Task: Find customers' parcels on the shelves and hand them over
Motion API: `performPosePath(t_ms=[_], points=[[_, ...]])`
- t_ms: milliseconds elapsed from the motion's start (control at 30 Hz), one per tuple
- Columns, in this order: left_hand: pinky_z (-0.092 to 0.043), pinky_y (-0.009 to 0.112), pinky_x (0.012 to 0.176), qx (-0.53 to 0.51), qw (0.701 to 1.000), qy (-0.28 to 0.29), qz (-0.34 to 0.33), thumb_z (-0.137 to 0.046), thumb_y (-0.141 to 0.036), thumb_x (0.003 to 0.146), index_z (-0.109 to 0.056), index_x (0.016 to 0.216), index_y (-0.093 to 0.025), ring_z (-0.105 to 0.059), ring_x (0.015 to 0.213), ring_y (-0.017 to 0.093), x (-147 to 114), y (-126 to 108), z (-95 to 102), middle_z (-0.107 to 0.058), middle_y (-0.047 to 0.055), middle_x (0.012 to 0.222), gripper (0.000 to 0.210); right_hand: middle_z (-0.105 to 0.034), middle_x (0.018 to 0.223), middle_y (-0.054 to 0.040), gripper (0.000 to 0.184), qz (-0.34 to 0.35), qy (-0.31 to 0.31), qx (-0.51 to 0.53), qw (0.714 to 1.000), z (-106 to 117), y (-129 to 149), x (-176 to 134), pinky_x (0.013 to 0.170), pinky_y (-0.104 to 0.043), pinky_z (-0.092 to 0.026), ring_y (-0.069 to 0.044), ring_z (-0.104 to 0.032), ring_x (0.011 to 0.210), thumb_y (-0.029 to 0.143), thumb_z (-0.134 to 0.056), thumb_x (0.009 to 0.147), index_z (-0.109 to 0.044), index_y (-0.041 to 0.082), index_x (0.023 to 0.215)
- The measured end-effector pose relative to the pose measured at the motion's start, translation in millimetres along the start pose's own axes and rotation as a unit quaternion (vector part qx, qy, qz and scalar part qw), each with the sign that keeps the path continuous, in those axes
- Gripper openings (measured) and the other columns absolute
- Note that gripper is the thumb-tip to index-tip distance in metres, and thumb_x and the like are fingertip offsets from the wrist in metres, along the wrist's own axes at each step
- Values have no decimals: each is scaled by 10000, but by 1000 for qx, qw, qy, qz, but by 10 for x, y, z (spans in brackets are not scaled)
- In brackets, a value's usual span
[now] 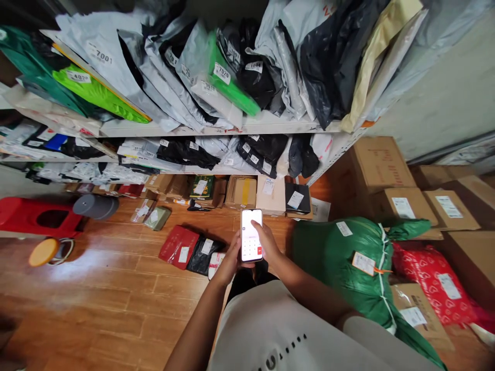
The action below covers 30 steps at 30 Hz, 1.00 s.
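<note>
A lit smartphone (pixel 251 249) stands upright in front of my body, its screen showing a number keypad with a red key at the lower right. My left hand (pixel 231 257) is closed around the phone's left edge and lower back. My right hand (pixel 268 246) grips the right edge, with its thumb reaching over the upper part of the screen. The fingers behind the phone are hidden. On the floor left of my hands lie a red parcel (pixel 178 245), a black parcel (pixel 201 260) and a white and pink parcel (pixel 215 264), partly hidden by my left hand.
Ahead, a shelf (pixel 270 125) holds many numbered mailing bags, with a row of cardboard boxes (pixel 241 191) beneath. A large tied green sack (pixel 328 247) and stacked cartons (pixel 381 162) stand at right. A red plastic stool (pixel 23 214) and grey bucket (pixel 96 207) are at left.
</note>
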<state>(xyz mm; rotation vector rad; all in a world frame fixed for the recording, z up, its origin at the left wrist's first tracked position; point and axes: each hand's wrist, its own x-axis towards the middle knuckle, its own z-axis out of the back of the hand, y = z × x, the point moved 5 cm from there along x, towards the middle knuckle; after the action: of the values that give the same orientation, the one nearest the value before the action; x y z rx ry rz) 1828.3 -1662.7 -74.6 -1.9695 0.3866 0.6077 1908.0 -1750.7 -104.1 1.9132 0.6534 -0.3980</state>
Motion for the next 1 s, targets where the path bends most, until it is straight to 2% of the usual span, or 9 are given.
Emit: performPosePath(t_ms=[133,300,367,500,600,700,833,900,1000], points=[[-578,327,743,-21,999,-22,-24,-551,-554,862,-361,1425,-300,-574,1141,282,6,25,40,-525,86,1372,646,-670,668,21,245,32,34,7,999,58,34,-87,519,-272,-486,-173,-628,577,408,-645,739,-574,213,869],[-539,340,856,-45,998,-10,-50,-581,-526,855,-434,1370,-232,-547,1184,273,-43,-21,44,-543,93,1353,611,-687,812,17,213,78,71,-15,994,80,95,-245,647,-298,-514,-190,-644,730,245,-679,691,-570,236,873],[-547,345,835,-44,998,2,-49,-590,-530,846,-418,1379,-221,-553,1173,280,-82,-37,31,-551,103,1340,639,-685,848,17,244,97,70,-28,992,58,106,-301,690,-299,-510,-193,-638,785,220,-707,681,-572,237,884],[-578,318,691,-26,999,21,-31,-615,-545,814,-363,1417,-236,-579,1126,309,-156,-29,60,-559,118,1323,723,-680,922,8,300,126,55,-42,990,-21,95,-385,717,-300,-500,-188,-619,829,238,-724,701,-554,241,948],[-594,333,677,-34,999,38,-7,-603,-501,831,-273,1473,-281,-583,1118,307,-223,-21,157,-527,108,1366,756,-673,896,9,231,129,69,-43,988,-88,66,-443,727,-314,-506,-192,-620,824,240,-676,740,-545,243,930],[-604,334,616,-49,997,54,-2,-580,-407,844,-235,1495,-300,-601,1087,307,-320,-63,323,-504,104,1393,745,-678,890,10,216,127,111,-43,985,-172,34,-520,789,-342,-509,-206,-623,889,197,-615,736,-563,250,939],[-594,299,527,-58,996,65,-11,-597,-299,789,-288,1477,-312,-629,1034,309,-508,-161,649,-514,100,1389,754,-689,972,14,416,131,176,-55,974,-411,-82,-649,885,-361,-480,-217,-605,991,104,-615,652,-584,263,1035],[-601,315,535,-55,997,55,-9,-603,-270,763,-281,1479,-308,-633,1030,311,-628,-207,887,-517,105,1388,786,-683,1029,14,459,139,194,-62,969,-613,-214,-712,908,-347,-461,-214,-591,1023,83,-606,649,-590,264,1070],[-614,363,583,-43,998,36,-9,-614,-273,763,-244,1492,-321,-631,1040,316,-851,-288,1379,-505,104,1403,819,-678,1062,8,458,149,213,-60,964,-1036,-528,-812,885,-344,-467,-221,-585,1038,107,-575,680,-595,258,1112]])
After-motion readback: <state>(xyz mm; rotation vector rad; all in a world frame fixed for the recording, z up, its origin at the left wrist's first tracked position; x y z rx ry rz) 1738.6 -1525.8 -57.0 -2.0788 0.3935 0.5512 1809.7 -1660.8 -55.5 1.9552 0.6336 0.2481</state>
